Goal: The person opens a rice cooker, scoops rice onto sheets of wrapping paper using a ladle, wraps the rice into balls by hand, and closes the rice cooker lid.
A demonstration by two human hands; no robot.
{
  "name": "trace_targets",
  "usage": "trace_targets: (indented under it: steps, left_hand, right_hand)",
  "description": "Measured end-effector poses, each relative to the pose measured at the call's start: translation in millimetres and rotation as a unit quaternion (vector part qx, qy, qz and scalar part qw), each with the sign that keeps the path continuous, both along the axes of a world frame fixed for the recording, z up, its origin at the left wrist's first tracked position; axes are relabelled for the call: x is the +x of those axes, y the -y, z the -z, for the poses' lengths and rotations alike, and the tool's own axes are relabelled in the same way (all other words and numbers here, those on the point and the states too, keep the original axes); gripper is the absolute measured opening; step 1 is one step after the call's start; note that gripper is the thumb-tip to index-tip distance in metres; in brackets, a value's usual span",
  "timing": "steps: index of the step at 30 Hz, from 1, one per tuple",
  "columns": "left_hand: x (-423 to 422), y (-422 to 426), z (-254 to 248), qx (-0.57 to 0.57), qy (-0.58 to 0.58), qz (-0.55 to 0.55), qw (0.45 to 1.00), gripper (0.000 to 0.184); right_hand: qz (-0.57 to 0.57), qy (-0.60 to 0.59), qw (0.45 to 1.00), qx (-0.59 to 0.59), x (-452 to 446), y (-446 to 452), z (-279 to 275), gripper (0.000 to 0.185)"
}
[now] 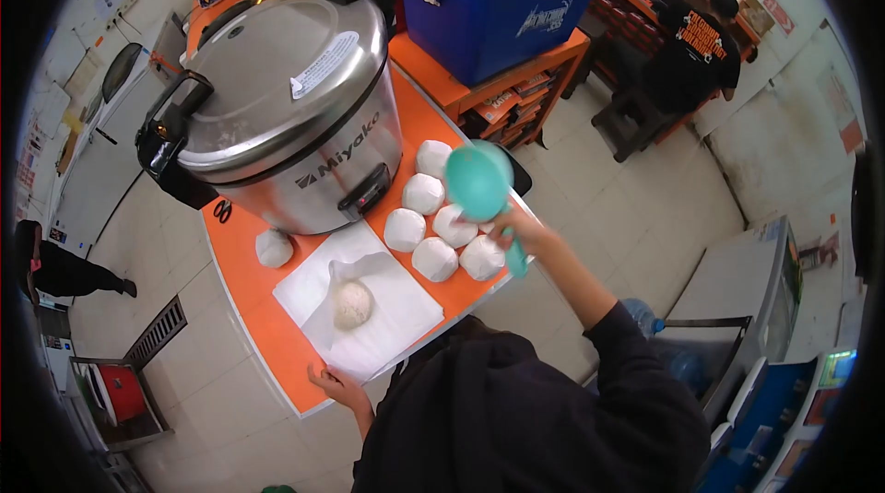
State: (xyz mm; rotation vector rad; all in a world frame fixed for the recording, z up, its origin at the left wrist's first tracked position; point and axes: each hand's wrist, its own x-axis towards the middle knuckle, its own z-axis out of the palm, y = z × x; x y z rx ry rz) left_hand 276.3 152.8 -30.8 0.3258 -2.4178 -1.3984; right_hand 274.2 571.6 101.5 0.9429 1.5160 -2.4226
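Note:
My right hand [523, 228] is closed around the handle of a teal scoop [478, 181], held above several white paper-wrapped packets [423, 193] and slightly blurred. My left hand [339, 387] is at the table's front edge, fingers partly spread and nothing in them, close to the lower corner of the white wrapping paper [406, 295]. On that paper sits a rounded mound of rice [352, 304], with a smaller translucent sheet [369, 268] around its back. A large steel rice cooker [286, 97] stands behind the paper, its lid down.
A single wrapped packet [274, 248] and black-handled scissors [222, 210] lie left on the orange table [249, 295]. A blue cooler box [498, 5] rests on an orange shelf unit behind. One person [691, 51] sits at the far counter; another [69, 267] stands at left.

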Motion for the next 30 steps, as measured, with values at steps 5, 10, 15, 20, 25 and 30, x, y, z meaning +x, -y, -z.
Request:
trace_targets:
  steps: [5, 10, 15, 20, 25, 30]
  left_hand:
    - [2, 8, 4, -0.004, 0.017, 0.021, 1.0, 0.038]
    - [0, 14, 6, 0.055, 0.006, 0.04, 0.998, 0.043]
    - [-2, 13, 10, 0.096, -0.001, 0.025, 0.995, 0.048]
    - [0, 10, -2, 0.046, 0.008, 0.024, 0.999, 0.048]
    - [3, 11, -3, 0.063, 0.015, 0.011, 0.998, 0.051]
    - [16, 20, 7, 0.157, 0.013, 0.043, 0.987, 0.029]
  right_hand:
    - [0.062, -0.053, 0.996, 0.025, 25, -76, -3, 0.046]
    - [0.042, -0.022, 0.998, -0.028, 58, -27, 13, 0.028]
    - [-0.083, -0.028, 0.995, -0.05, 44, 11, 32, 0.021]
    - [-0.27, -0.138, 0.949, 0.092, -57, 137, -24, 0.016]
    - [-0.422, -0.226, 0.86, 0.177, -136, 219, 2, 0.009]
    - [-0.551, -0.172, 0.812, 0.093, -106, 288, -9, 0.019]
